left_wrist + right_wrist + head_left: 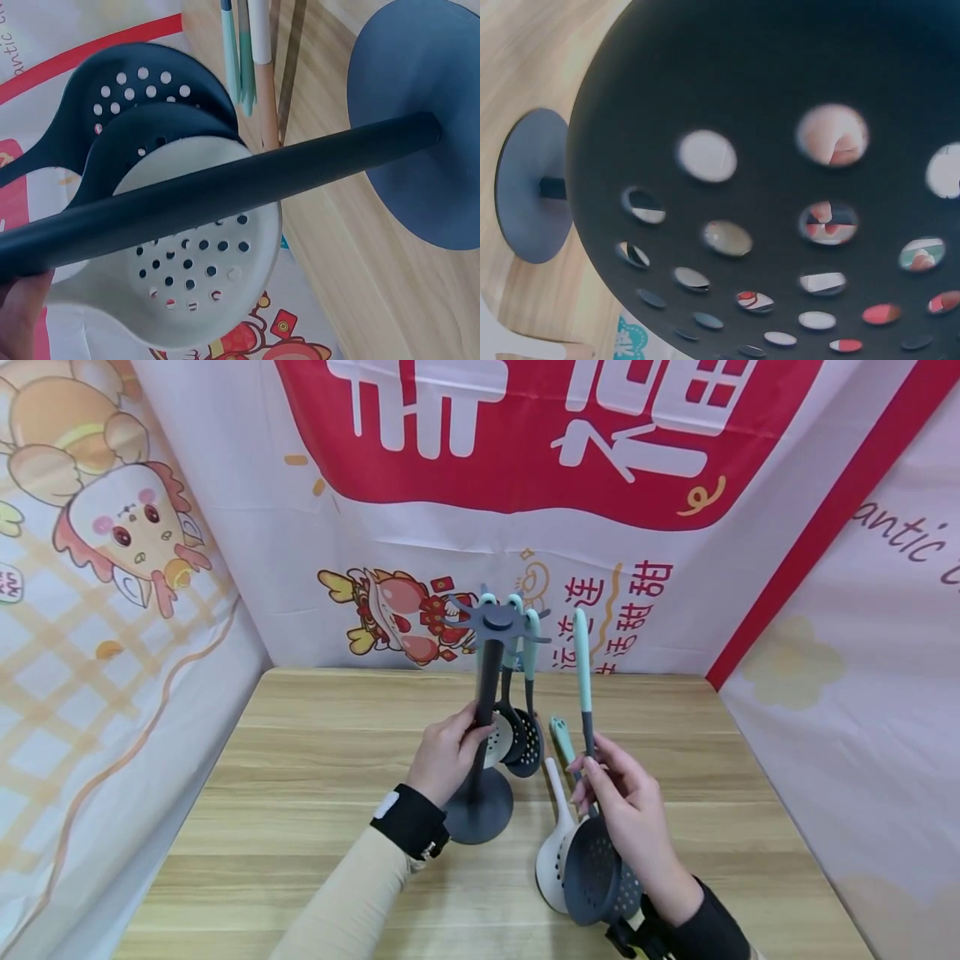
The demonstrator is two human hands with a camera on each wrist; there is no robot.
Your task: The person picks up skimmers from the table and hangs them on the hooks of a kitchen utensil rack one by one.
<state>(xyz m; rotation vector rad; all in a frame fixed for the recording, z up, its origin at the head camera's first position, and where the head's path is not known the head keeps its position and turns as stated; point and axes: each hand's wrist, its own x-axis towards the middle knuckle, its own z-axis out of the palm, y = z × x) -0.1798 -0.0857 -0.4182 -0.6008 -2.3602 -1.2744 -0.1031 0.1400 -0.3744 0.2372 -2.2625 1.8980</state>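
Note:
My left hand (442, 756) grips the dark pole of a utensil stand (489, 681), whose round base is over the wooden table. Several utensils hang from its hooked top: a white slotted ladle (202, 300), a dark slotted ladle (146, 71) and another dark utensil between them, partly hidden. To the right of the stand, my right hand (633, 802) pinches the stem of a dark slotted ladle (588, 872), mint handle pointing up and bowl down. That bowl fills most of the right wrist view, its holes showing bits of the background.
A white ladle-shaped utensil (553, 860) lies on the table (300, 793), beside and partly behind the held ladle. Farther back lies a mint handle (559, 735). Printed cloth (255, 543) hangs along the table's back and sides.

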